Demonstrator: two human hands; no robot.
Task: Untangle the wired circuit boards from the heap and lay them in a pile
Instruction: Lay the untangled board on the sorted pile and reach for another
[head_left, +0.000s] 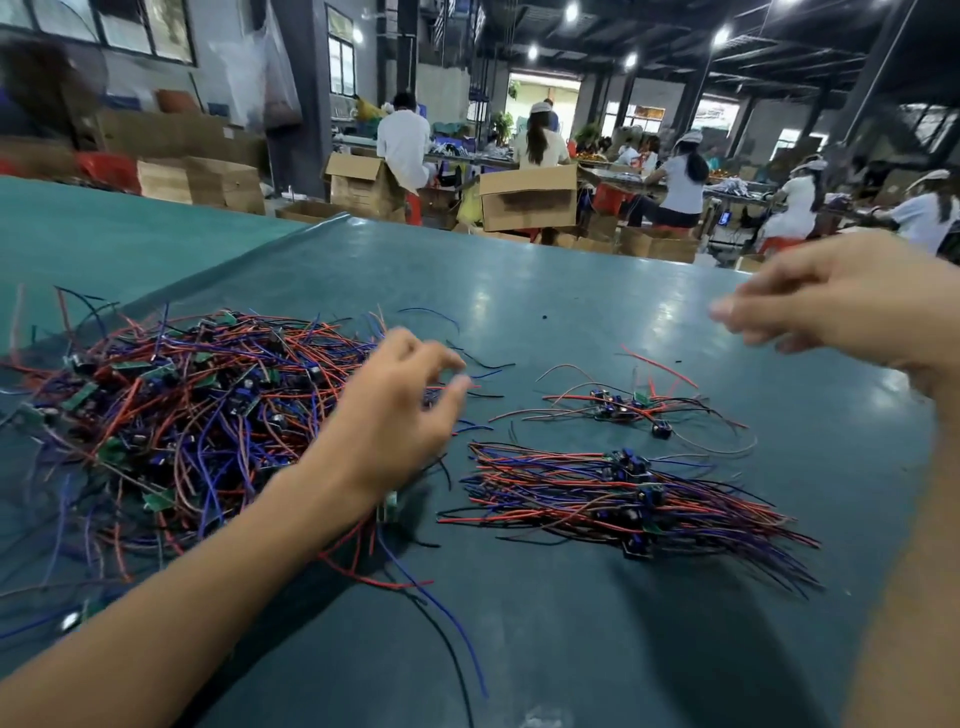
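A big tangled heap (176, 415) of small circuit boards with red, blue and black wires covers the left of the green table. My left hand (395, 415) hovers at the heap's right edge, fingers loosely curled, holding nothing. A board with loose wires (388, 506) lies just under that wrist. A straightened pile of wired boards (623, 493) lies at centre right, wires running left to right. A smaller bunch (623, 405) sits just beyond it. My right hand (821, 306) is raised above the table at the right, blurred, fingers relaxed and empty.
The green table mat (519, 291) stretches ahead to its far edge. Beyond it stand cardboard boxes (527, 200) and several seated workers in white at benches. A fold in the mat (234, 260) runs diagonally at the back left.
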